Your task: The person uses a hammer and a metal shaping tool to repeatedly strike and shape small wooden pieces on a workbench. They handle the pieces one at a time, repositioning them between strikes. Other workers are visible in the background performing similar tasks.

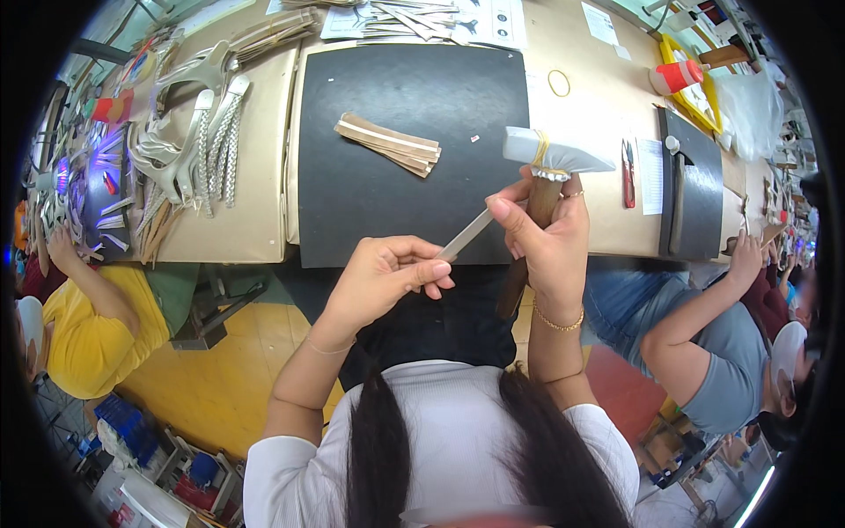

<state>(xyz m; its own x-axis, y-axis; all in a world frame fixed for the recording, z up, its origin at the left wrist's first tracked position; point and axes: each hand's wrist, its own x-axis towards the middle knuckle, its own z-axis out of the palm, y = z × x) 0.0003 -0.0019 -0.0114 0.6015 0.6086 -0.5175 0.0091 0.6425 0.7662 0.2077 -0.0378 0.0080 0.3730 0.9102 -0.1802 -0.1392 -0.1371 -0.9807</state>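
Between my two hands stretches a short pale strip, slanting up to the right over the near edge of a black mat. My left hand pinches its lower end between thumb and fingers. The thumb and forefinger of my right hand have its upper end. That same right hand also grips a hammer by its brown wooden handle. The hammer head points up, wrapped in whitish plastic and tied with a yellow band. Beyond my hands, a small stack of tan and white strips lies on the mat.
Braided pale straps and cut pieces cover the left table. More strips lie at the back. Rightward are a yellow rubber band, red-handled tool, red-and-white bottle and another hammer. Co-workers sit on both sides.
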